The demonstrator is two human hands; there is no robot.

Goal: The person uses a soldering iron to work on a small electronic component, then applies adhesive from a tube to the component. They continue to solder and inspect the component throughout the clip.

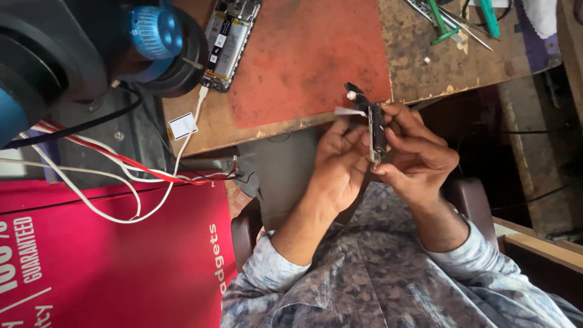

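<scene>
Head view: the person is holding a slim dark phone part (378, 132) edge-on in the air, just off the near edge of the worktop (419, 67) and above the lap. The right hand (419, 155) is curling round it from the right, fingers and thumb clamped on its long edges. The left hand (340, 159) is coming in from the left, fingertips pinching at a small white tab (349, 112) that is sticking out near the part's top end. By the look of it, this is the peeling or freeing step: the tab is lifting but not yet off. The next move seems to call for a steady grip on the right and a slow, even pull on the left, so the thin strip does not tear.

On the worktop, an opened phone (226, 36) is lying face down with its insides showing, beside a worn red mat (303, 54). A small white square label (182, 126) with a dark border is sitting near the front edge, a white cable (194, 115) running past it. Green-handled tools (446, 24) are resting at the far right. At the lower left a big red panel (109, 261) with white lettering is filling the corner, and red and white wires (91, 164) are trailing across its top.
</scene>
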